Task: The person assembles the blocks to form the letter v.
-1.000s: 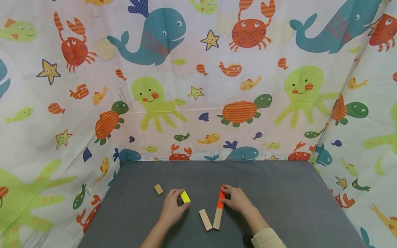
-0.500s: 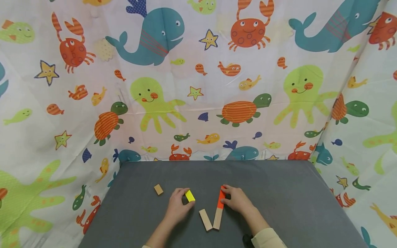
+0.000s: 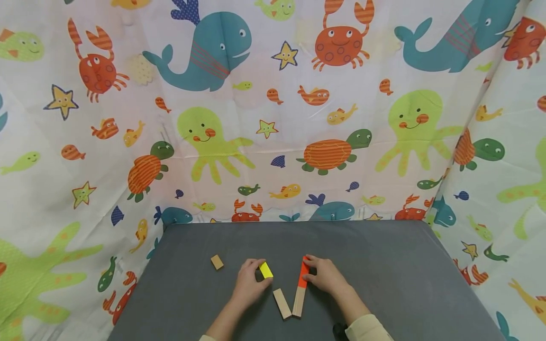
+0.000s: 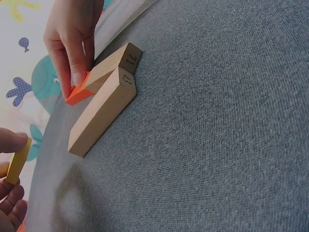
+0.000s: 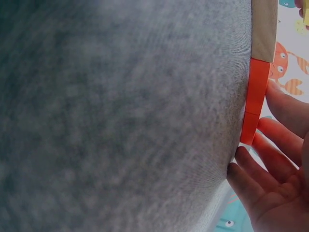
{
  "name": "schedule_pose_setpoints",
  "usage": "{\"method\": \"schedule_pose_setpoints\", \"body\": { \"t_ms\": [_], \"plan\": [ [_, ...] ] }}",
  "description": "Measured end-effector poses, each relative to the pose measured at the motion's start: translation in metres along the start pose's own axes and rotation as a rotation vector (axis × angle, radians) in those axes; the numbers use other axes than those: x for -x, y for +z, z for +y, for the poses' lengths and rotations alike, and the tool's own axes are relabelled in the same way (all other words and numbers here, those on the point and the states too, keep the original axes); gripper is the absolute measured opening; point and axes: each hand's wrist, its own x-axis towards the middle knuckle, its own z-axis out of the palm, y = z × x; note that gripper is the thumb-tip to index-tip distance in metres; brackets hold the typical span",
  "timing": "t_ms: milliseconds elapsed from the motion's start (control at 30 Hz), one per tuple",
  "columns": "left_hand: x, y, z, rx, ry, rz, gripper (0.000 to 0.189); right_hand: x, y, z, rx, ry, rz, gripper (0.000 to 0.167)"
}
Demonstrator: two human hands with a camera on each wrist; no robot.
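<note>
My left hand (image 3: 250,285) pinches a small yellow block (image 3: 266,270) between thumb and fingertips. In the left wrist view the yellow block (image 4: 19,161) is held up off the cloth, over a shadow. My right hand (image 3: 329,278) holds an orange block (image 3: 304,273) by its far end and side, low on the table. The right wrist view shows a seam across the orange piece (image 5: 258,89). A plain wooden block (image 3: 299,302) lies end to end with it. Beside that, a second wooden block (image 3: 282,303) slants away, their near ends close together in a V.
A short wooden block (image 3: 217,262) lies farther left on the grey cloth-covered table (image 3: 367,246). Behind the table's far edge hangs a white curtain (image 3: 256,104) printed with sea animals. Printed numbers show on the wooden blocks' ends (image 4: 127,79).
My left hand has moved right with the yellow block, closer to the wooden blocks. The right hand and the orange block have stayed in place.
</note>
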Motion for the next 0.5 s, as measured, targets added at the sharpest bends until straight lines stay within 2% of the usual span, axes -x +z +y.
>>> {"method": "schedule_pose_setpoints", "body": {
  "t_ms": [500],
  "plan": [
    [-0.0008,0.0103,0.0018,0.003,0.003,-0.024,0.056,0.0010,-0.0019,-0.0013,-0.001,0.006,-0.003,0.053]
  ]
}}
